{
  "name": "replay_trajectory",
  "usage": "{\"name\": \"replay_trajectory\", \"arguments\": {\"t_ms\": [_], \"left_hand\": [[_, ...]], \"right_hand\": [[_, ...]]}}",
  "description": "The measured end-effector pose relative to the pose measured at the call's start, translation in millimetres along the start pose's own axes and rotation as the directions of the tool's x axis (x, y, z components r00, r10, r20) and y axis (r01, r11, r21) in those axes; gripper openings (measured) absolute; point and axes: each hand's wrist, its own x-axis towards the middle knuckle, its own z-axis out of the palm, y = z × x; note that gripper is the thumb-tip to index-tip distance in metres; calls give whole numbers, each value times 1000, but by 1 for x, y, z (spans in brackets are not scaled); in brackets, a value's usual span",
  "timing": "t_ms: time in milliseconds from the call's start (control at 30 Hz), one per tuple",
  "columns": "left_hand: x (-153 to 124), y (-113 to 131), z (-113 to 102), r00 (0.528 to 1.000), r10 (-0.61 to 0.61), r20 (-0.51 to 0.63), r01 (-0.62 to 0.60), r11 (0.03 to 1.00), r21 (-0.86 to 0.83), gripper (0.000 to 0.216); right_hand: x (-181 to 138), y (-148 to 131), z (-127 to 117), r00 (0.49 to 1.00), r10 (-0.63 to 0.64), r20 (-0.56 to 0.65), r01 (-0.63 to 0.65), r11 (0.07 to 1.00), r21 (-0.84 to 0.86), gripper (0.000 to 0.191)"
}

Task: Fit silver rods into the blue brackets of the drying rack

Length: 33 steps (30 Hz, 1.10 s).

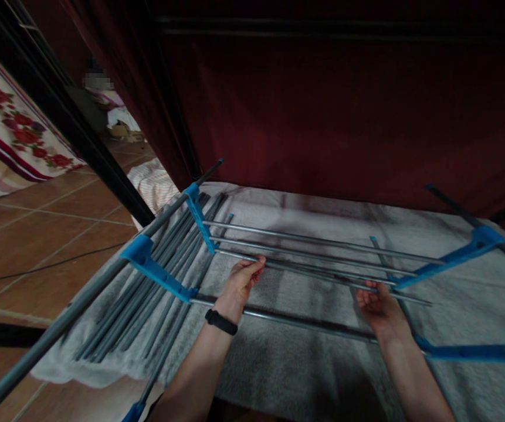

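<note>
A rack frame of grey tubes and blue plastic brackets stands in front of me. My left hand [244, 280], with a black band on its wrist, pinches a thin grey metal rod [314, 271] close to the left blue bracket [200, 220]. Farther along the same rod, my right hand [378, 302] has its fingers curled round it near the right blue bracket [443, 262]. The rod's right end sticks out past that hand, apart from the bracket. Two other rods [296, 234] span the brackets behind it, and a thicker tube [296, 319] crosses nearer to me.
Several loose grey tubes [146, 287] lie side by side at the left on a grey blanket [274, 357]. Dark red curtain [344, 117] hangs behind. A black post [85, 135] slants on the left, above tiled floor [80, 234] with a thin cable.
</note>
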Motion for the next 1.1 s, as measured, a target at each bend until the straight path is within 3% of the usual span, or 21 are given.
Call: {"name": "replay_trajectory", "arguments": {"t_ms": [1100], "left_hand": [[-3, -12, 8, 994, -17, 111, 7, 996, 87, 39]], "right_hand": [[-17, 9, 6, 996, 7, 86, -7, 1000, 4, 26]]}}
